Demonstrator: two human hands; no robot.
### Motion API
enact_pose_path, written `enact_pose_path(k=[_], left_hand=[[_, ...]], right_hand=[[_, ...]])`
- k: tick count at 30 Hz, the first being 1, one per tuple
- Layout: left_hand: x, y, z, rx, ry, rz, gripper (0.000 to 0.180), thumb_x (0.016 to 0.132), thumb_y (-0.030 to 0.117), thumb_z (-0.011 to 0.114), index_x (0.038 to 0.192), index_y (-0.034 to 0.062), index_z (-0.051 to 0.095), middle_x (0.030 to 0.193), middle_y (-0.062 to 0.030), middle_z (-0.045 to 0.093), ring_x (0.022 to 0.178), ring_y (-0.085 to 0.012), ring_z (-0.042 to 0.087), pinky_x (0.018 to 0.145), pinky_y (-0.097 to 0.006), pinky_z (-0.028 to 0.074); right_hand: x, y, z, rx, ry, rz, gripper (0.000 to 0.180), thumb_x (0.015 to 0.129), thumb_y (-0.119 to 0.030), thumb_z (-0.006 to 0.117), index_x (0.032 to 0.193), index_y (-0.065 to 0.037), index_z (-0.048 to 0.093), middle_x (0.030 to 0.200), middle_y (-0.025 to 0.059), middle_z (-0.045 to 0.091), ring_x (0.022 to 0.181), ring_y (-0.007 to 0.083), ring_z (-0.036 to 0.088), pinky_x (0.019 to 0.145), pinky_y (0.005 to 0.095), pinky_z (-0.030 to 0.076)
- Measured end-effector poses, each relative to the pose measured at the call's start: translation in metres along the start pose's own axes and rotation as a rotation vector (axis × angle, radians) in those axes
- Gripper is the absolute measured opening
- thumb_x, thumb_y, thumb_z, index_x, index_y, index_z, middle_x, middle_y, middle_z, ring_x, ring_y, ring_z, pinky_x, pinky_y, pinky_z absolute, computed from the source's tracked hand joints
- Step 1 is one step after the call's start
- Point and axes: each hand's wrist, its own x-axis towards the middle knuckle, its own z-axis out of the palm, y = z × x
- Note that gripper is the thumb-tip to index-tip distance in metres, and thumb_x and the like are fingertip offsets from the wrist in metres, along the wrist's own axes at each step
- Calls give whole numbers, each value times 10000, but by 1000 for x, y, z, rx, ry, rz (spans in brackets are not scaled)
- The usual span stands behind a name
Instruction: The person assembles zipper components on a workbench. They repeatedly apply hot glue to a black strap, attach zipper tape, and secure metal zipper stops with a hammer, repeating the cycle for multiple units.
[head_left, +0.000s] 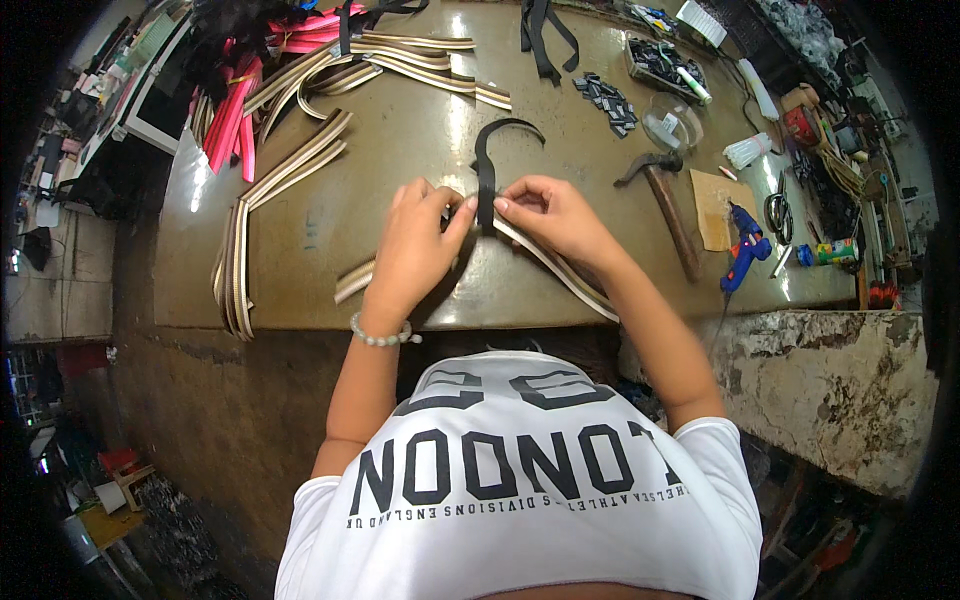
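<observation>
Between the hands, a matt black woven strap is crossing a ribbed, cloth-like striped band. Under them the counter is gleaming, smooth and glossy. Right of the hands, a wooden-handled hammer and a shiny blue plastic glue gun are lying near brown cardboard.

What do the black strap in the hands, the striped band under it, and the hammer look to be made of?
Black strap: probably woven webbing, matte, curling limply. Striped band: seemingly woven fabric tape, with beige and dark lengthwise stripes, bending flat. Hammer: dark metal head, dull; brown handle looks wooden. Both hands, left and right, pinch the strap.
</observation>
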Motion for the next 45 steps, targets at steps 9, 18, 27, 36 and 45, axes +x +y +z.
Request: enact_pose_path(k=[9,18,27,36,45], left_hand=[[-9,-8,20,-53,-90,-60,233,898,213,636,888,-19,620,905,-184,560,891,-362,550,811,-439,448],[-14,-14,47,-28,102,-46,173,861,62,644,1011,7,578,917,-195,602,837,-361,599,729,-449,478],[-13,-14,42,-207,36,-171,173,879,59,646,1017,-4,562,879,-209,653,638,-324,654,616,-433,489],[-15,-16,43,-115,-19,-12,429,770,-36,634,1162,132,676,789,-150,559,726,-330,594,665,-428,486],[-17,-14,42,55,-107,-40,459,793,-25,590,1210,151,667,853,-166,556,774,-367,601,705,-464,498]], right_hand=[[46,-4,-11,604,-246,35,440,952,-216,625,1327,-4,533,1257,77,615,1129,149,587,915,312,496],[-4,-9,35,-194,204,-271,366,837,-32,622,1199,-68,660,1261,117,575,1112,249,584,848,346,498],[-2,27,52,-771,375,-474,332,746,81,585,1066,0,628,1083,156,562,962,356,598,826,432,505],[-26,28,59,-917,268,-563,327,731,41,599,1055,30,640,1002,154,612,990,343,604,833,395,530],[-58,10,56,-945,-56,-447,364,722,67,595,1081,28,642,1054,197,605,1205,401,537,975,441,476]])
